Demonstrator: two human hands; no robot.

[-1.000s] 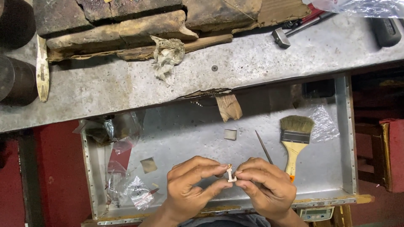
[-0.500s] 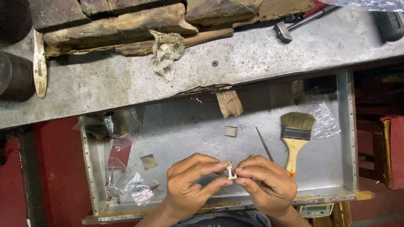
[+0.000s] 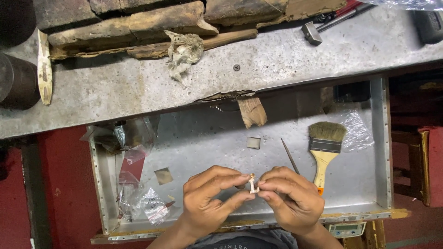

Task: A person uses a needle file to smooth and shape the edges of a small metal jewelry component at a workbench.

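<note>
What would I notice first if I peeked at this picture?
Two hands meet low in the middle, the left hand and right hand pinching one tiny pale metal piece between their fingertips over a metal tray. To the right in the tray lies a paintbrush with a yellow handle. Above, a crumpled rag sits on the grey bench.
</note>
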